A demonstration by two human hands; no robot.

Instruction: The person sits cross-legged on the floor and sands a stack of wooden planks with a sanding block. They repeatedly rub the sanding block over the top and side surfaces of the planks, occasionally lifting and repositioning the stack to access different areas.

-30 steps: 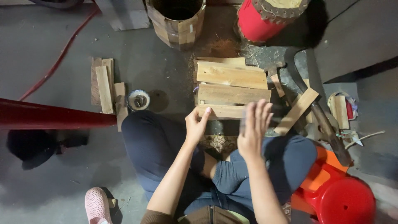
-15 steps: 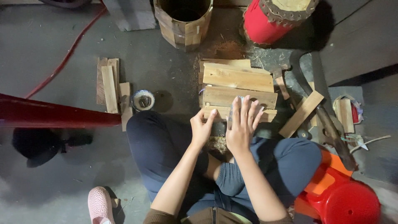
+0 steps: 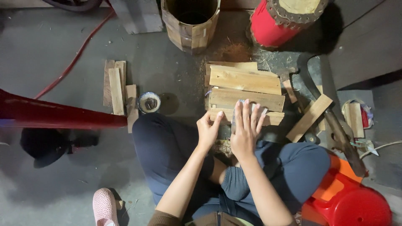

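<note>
Seated on a grey concrete floor (image 3: 63,50), legs in dark blue trousers folded at the lower centre of the frame. Left hand (image 3: 208,130) just below centre, fingers curled loosely, thumb and fingertips pinching the near edge of the lowest plank of a stack of rough wooden planks (image 3: 245,90); cannot tell how firmly. Right hand (image 3: 245,129) just beside it to the right, fingers spread and laid flat, palm down, over the front plank and over a small grey, flat object (image 3: 239,112) partly hidden beneath them; cannot tell what that object is or whether it is gripped. Plank stack lying centre frame, just above both hands, boards overlapped and slightly skewed, sawdust scattered around. Directly above, at the top centre, a small wooden barrel (image 3: 190,21), open and dark inside. To its right at the top, a red drum (image 3: 287,19) with a studded rim. Left of centre, a few short wooden slats (image 3: 117,90) laid side by side, a small round tin (image 3: 149,102) just beside them. Along the left edge, a long red tube (image 3: 58,115). Right of the stack, a loose slat (image 3: 310,117) lying diagonally near a dark-handled tool (image 3: 335,125). Lower right corner, a red plastic stool (image 3: 356,201). Bottom left, a pink shoe (image 3: 104,207).
</note>
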